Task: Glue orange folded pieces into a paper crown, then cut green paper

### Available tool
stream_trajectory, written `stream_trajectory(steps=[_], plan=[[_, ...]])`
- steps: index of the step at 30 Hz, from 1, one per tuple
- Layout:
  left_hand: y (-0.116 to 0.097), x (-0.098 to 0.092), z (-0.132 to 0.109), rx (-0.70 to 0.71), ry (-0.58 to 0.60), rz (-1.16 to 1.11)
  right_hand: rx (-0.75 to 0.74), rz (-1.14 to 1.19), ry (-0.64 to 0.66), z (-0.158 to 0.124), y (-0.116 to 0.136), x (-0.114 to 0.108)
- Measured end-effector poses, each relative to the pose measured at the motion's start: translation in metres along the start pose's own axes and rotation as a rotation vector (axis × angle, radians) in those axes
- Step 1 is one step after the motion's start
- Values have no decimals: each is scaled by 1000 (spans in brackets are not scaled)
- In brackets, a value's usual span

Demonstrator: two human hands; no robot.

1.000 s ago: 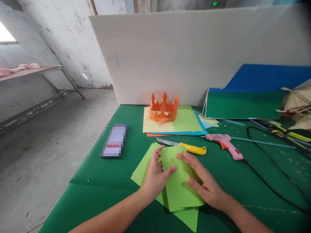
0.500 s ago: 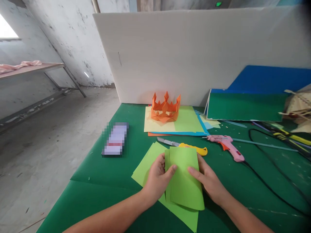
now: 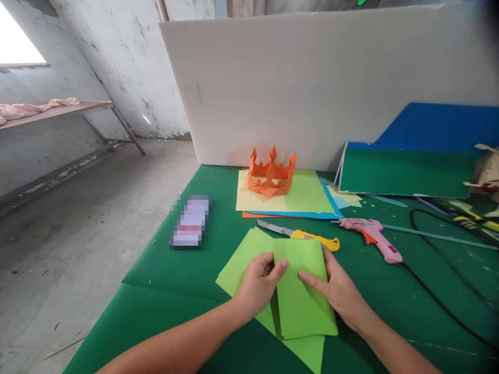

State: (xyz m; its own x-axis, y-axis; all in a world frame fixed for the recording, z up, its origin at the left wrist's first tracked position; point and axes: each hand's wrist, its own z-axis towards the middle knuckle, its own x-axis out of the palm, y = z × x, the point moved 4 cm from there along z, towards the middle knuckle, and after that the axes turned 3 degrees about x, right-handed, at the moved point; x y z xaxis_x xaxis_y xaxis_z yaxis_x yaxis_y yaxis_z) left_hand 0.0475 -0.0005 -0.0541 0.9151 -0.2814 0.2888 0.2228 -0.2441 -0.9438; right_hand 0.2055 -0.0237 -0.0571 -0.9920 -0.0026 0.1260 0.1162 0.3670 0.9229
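Green stack [image 3: 306, 306] is located at the lower centre of the frame, held in both hands above the table [image 3: 163, 311]. Left hand [image 3: 259, 280]: grip closed on the left edge, thumb on the upper face. Right hand [image 3: 345, 293]: grip closed on the right edge, thumb on the upper face, fingers largely hidden behind. Loose green sheets [image 3: 245, 259] lie beneath, projecting to the left and below.

Cutter [image 3: 312, 238]: just beyond the stack's top edge, blade exposed and directed left; the stack partly hides its yellow handle. Glue gun [image 3: 362, 228]: right of centre, nozzle directed left, cord running to the lower right. Orange crown [image 3: 271, 182]: upright on coloured paper [image 3: 312, 195] at centre. Phone [image 3: 191, 221]: left of centre, screen pixelated. White board [image 3: 292, 78]: upright across the upper frame.
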Motion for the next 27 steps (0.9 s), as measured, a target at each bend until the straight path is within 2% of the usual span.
stream_trajectory(steps=[6, 22, 27], plan=[[2, -2, 0, -34, -7, 53, -9, -45, -33, 1, 2, 0], [1, -4, 0, 2, -26, 130, -12, -16, -14, 1, 0, 0], [0, -2, -1, -13, -23, 56, -23, -56, -36, 3, 2, 0]])
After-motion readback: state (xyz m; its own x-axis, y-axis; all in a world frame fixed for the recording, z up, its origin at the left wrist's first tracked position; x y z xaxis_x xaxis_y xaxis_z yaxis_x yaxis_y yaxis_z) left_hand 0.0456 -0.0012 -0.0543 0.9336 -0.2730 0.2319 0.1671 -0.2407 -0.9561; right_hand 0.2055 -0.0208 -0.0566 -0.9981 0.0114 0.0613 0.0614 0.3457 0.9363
